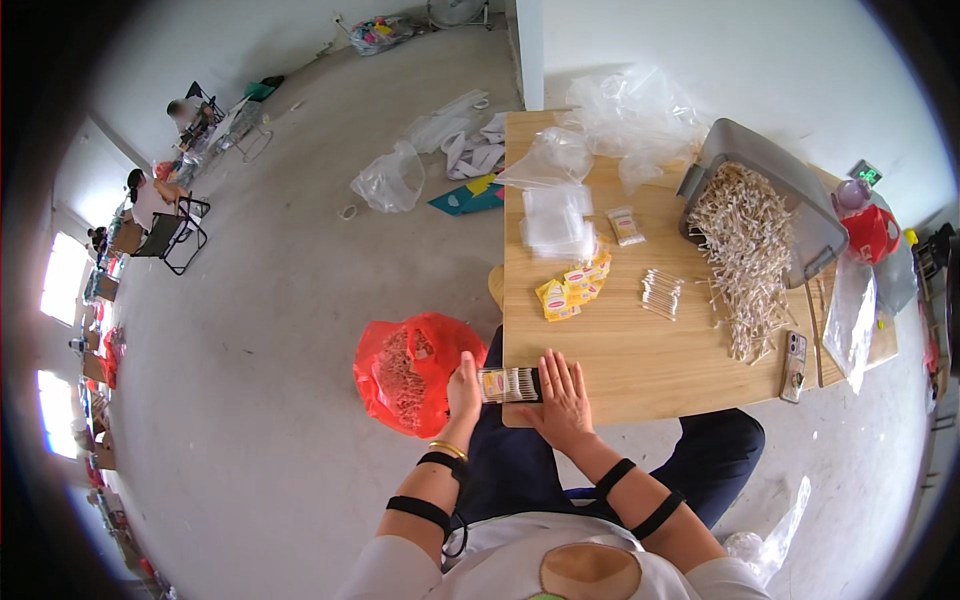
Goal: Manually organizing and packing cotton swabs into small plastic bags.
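At the table's near left corner, my left hand is closed on the left end of a small clear bag of cotton swabs. A yellow card shows inside the bag beside the row of swabs. My right hand lies flat over a dark flat piece at the bag's right end, fingers stretched out. What is under that palm is hidden. Further up the table are a loose row of cotton swabs, yellow cards, clear bags and a filled packet.
A grey bin on its side spills a heap of swabs onto the table. A phone lies near the right edge. On the floor at left, a red bag holds packets. Plastic sheets lie beyond; two people sit far left.
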{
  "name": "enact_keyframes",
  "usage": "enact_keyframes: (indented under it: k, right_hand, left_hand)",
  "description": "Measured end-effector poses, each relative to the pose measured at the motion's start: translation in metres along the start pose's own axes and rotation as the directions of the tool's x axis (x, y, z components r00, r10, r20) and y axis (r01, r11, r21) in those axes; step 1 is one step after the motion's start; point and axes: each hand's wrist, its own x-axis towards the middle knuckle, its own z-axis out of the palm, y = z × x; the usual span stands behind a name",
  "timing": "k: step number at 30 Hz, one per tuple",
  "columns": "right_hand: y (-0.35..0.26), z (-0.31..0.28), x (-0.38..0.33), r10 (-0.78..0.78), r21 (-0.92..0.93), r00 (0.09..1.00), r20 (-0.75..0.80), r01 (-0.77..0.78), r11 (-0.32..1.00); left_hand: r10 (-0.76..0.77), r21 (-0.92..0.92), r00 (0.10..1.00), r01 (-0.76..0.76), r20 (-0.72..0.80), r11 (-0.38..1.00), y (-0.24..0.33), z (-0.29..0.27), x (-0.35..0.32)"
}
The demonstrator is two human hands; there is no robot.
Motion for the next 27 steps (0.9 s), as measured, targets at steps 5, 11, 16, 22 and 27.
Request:
enact_keyframes:
  k: [5,11,16,22,27]
  right_hand:
    - [0.014,-0.001,-0.003,-0.014,-0.137,0.999,0.052,0.021,0.99]
    - [-0.017,0.009,0.005,-0.044,-0.119,0.995,0.085,0.054,0.991]
    - [-0.024,0.01,0.006,0.003,-0.1,1.0,0.027,0.0,0.995]
    - [0.034,-0.012,0.003,-0.044,-0.014,0.995,-0.093,0.043,0.999]
    - [0.137,-0.063,0.01,0.29,0.031,0.9,-0.324,-0.296,0.955]
  left_hand:
    - [-0.012,-0.028,0.993,0.016,0.12,0.999,0.013,-0.006,-0.007]
    - [0.247,0.173,0.967,-0.256,0.068,0.951,0.01,-0.004,-0.01]
    - [0.412,0.225,0.911,-0.402,0.005,0.887,0.013,0.008,-0.011]
    - [-0.065,0.016,0.979,0.063,0.193,0.998,0.007,-0.015,-0.005]
    - [0.302,0.119,0.953,-0.301,0.01,0.946,-0.004,-0.043,0.014]
